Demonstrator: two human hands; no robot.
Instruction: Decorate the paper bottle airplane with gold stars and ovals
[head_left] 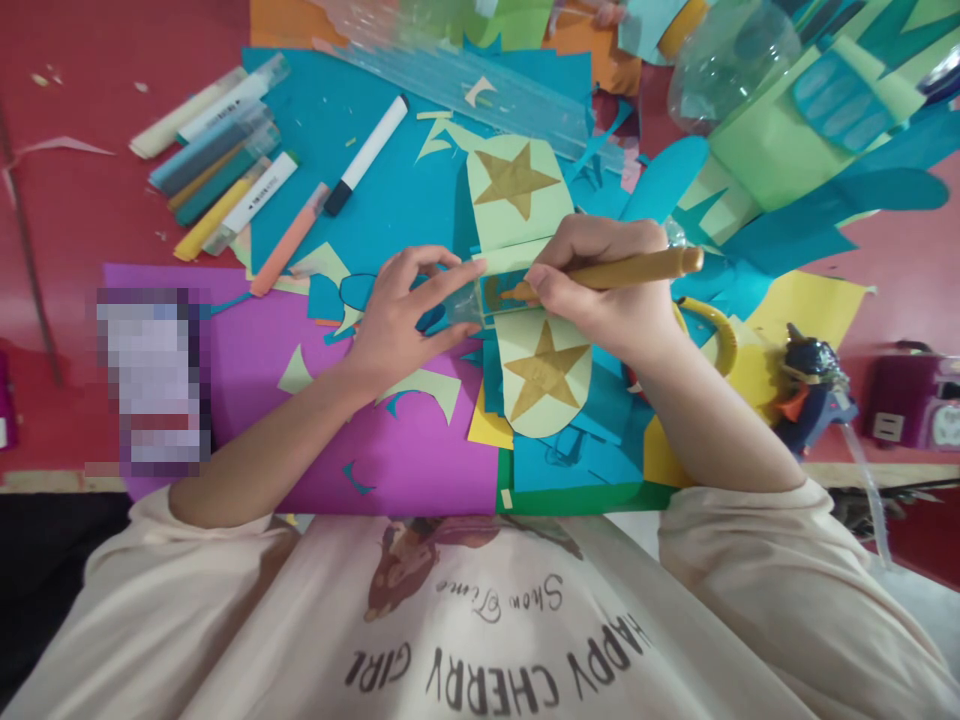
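My right hand (600, 290) is closed around a gold marker pen (637, 268), whose tip rests on a small clear piece (480, 298) in the middle of a pale green paper wing (525, 300). That wing carries two gold stars, one far (517, 180) and one near (546, 368). My left hand (409, 310) pinches the left edge of the clear piece between thumb and fingers and holds it down. Blue paper (360, 200) lies under the wing.
Several markers (225, 170) lie at the far left, with a black-tipped white marker (367, 155) beside them. A purple sheet (255, 360) sits near left. A clear plastic bottle (727, 60), green and blue cut-outs, yellow paper and a glue gun (814, 385) crowd the right.
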